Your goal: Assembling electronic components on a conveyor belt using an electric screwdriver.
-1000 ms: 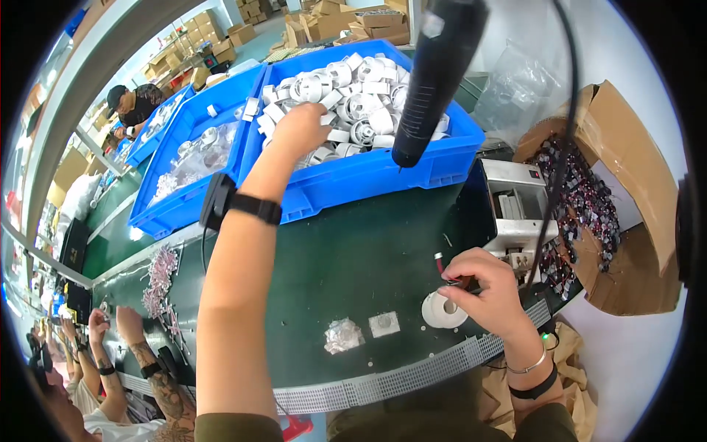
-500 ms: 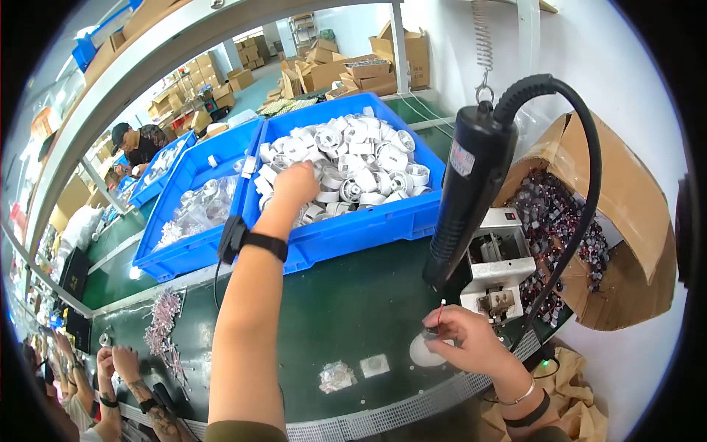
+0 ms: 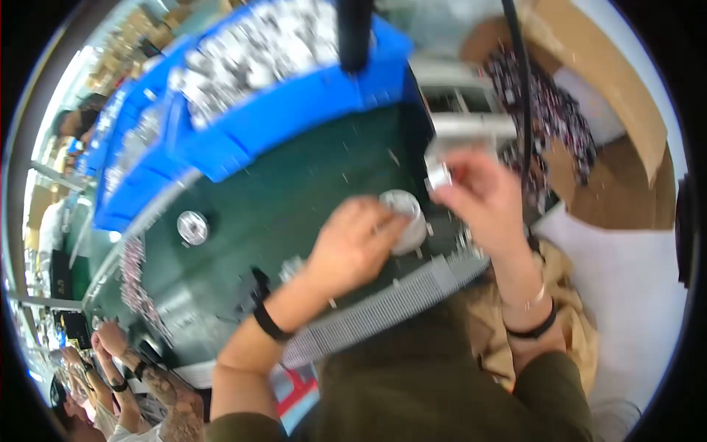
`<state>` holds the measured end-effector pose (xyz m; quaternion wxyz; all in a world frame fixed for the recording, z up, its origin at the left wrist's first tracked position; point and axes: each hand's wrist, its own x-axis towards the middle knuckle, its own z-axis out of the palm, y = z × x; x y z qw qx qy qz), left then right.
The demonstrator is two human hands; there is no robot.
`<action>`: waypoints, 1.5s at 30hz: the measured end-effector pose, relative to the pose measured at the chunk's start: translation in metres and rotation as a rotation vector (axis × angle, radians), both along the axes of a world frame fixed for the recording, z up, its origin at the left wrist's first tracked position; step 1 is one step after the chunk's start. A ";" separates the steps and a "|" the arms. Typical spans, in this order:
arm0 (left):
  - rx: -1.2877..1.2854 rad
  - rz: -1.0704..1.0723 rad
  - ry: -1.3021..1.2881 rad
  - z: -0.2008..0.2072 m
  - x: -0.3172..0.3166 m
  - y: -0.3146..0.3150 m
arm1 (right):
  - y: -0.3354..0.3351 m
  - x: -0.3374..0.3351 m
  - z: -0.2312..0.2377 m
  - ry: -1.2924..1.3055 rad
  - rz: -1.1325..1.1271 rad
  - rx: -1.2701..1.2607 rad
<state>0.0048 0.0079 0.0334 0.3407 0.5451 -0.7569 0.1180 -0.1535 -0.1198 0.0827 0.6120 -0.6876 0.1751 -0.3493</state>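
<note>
My left hand [image 3: 357, 241] is over the bench, fingers bent and closed at a white round plastic housing [image 3: 400, 199]. Beneath that housing lies a white round pad [image 3: 412, 240], partly covered by my fingertips. To the right, my right hand [image 3: 482, 193] is raised and pinches a small white piece [image 3: 440, 176], blurred by motion; some red shows by the fingers. Another round white housing [image 3: 193, 228] sits apart on the green bench top [image 3: 287, 173], to the left of my hands.
Blue bins [image 3: 294, 110] of white housings stand at the back. A metal bench device [image 3: 464, 110] and a cardboard box [image 3: 626, 173] of small wired parts are at right. A black cable [image 3: 524, 96] hangs between. Pink-white wires [image 3: 136, 283] lie left, near another person's hands [image 3: 110, 339].
My left hand has come out of the blue bin to the white pad. The right hand has lifted and now shows a white piece. A housing now lies on the bench. The view has tilted down.
</note>
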 end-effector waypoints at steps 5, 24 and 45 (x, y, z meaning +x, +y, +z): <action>0.084 -0.102 0.096 -0.010 -0.004 -0.013 | -0.006 -0.008 -0.014 -0.072 0.035 0.073; 0.305 -0.062 0.502 -0.028 -0.002 -0.017 | -0.001 0.001 -0.034 0.374 0.170 -0.760; -0.052 0.218 0.336 -0.040 -0.024 -0.012 | 0.017 0.008 -0.024 0.607 -0.075 -0.467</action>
